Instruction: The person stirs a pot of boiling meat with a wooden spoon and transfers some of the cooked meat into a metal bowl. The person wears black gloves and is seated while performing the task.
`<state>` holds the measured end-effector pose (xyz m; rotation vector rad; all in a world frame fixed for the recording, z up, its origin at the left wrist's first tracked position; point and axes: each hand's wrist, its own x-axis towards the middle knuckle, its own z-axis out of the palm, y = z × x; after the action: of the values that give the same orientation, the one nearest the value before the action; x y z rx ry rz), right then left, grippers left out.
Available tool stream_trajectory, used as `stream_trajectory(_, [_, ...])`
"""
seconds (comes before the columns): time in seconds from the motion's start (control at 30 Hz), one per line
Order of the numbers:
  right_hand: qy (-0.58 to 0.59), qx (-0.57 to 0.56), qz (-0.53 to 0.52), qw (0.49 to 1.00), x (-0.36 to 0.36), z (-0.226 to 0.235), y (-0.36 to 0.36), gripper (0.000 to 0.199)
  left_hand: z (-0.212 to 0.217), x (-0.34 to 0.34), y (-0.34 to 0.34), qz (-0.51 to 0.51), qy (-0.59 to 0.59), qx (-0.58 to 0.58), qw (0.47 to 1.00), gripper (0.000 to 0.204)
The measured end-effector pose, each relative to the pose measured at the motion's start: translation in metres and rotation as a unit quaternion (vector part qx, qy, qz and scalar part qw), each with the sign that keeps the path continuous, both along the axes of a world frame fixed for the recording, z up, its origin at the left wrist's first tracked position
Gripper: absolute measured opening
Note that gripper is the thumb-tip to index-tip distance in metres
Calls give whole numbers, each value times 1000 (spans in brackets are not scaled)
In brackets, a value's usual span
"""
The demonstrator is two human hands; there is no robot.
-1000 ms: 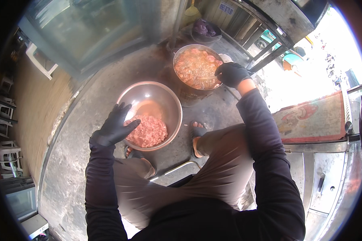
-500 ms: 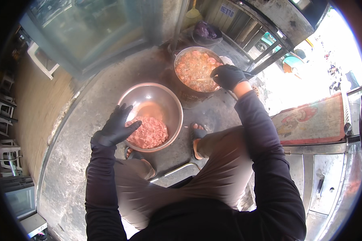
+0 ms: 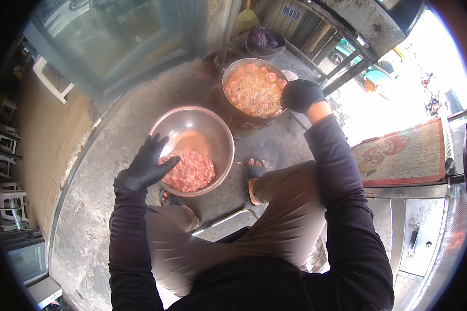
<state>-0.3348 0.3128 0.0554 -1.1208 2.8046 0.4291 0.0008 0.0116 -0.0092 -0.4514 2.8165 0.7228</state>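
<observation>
The black-gloved left hand [image 3: 146, 163] is open — fingers spread over the left rim of the metal bowl [image 3: 222, 147], thumb at the minced meat [image 3: 192, 173] inside. The right hand [image 3: 302, 97] curls at the right rim of the bubbling pot [image 3: 249, 120] — whether it grips anything, I cannot tell.

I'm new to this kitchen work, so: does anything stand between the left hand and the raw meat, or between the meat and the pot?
Nothing visible blocks the left hand: it reaches over the edge of the raw meat. Between that and the pot, only the side of the bowl and the pot's rim rise.
</observation>
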Motion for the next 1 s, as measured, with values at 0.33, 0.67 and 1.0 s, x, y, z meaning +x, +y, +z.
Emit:
stream_trajectory(0.33, [116, -49, 31, 992, 5, -17, -13, 18, -6, 3, -3, -3, 15, 14, 1000, 78])
stream_trajectory(0.67, [43, -44, -90, 994, -6, -1, -3, 21, -3, 3, -2, -13, -2, 9, 1000, 81])
stream_trajectory(1.0, [-53, -23, -57, 997, -9, -4, 3, 24, -5, 2, -3, -18, 0, 20, 1000, 80])
